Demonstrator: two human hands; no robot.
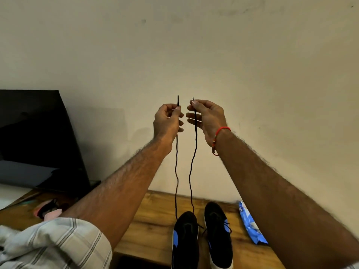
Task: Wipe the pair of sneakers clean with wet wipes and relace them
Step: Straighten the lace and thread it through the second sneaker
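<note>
Evening the lace ends above the left sneaker

Holding both arms raised in front of the pale wall, the person had the black lace (191, 171) drawn up in two strands from the left sneaker (185, 241). The left hand (168, 121) pinched one strand just below its tip between thumb and forefinger, the other fingers curled loosely beneath. The right hand (206, 119) pinched the other strand the same way, its tip standing just above the thumb, with the lower fingers half open and the strand running down past them. The two hands were near each other and at about the same height, and the two tips stood almost level.

Both strands dropped to the toe end of the left sneaker, which stood on the wooden table (155, 220) near its back edge, just beside the right sneaker (218, 235). The right sneaker appeared already laced, a loose end lying across its top. A blue pack of wet wipes (250, 224) lay toward the table's right edge, partly behind the right forearm.

Judged from this, the wiping looked finished and the relacing of the second shoe had just begun, the lace seemingly through the lowest eyelets only. The next move called for equal ends, then crossing each tip down into the next eyelet, which needs a firm pinch close to the tip
</note>
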